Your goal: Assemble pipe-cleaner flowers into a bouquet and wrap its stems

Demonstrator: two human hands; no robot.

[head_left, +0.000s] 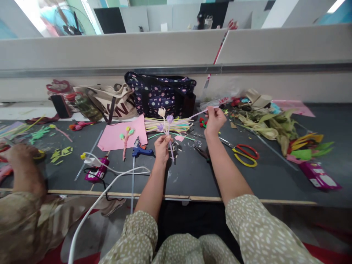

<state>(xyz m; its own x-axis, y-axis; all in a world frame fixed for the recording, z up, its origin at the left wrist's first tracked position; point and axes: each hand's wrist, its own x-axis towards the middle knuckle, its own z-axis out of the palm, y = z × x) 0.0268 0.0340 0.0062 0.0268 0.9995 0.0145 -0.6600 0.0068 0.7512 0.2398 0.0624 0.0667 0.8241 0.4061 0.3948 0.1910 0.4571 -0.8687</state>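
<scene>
My left hand point(162, 147) is closed around the stems of a small bunch of handmade flowers point(166, 123), with one cream bloom and two purple ones standing upright. The lower ends of the stems poke out below my fingers. To the right and higher, my right hand point(215, 119) pinches one end of a thin pale purple strip point(202, 111), which runs leftward toward the bunch. Whether its far end joins the flowers I cannot tell. Behind the bunch lies a bundle of long pale and yellow strips point(180, 125). Pliers point(202, 151) rest below my right wrist.
A blue glue gun point(143, 151) and a pink sheet point(110, 137) lie left; red-and-yellow scissors point(246, 154) lie right. A white cable point(103, 192) crosses the table edge. A dark patterned bag point(162, 91) stands behind. A co-worker's hand point(23, 156) is at far left; dried husks point(261, 126) are at right.
</scene>
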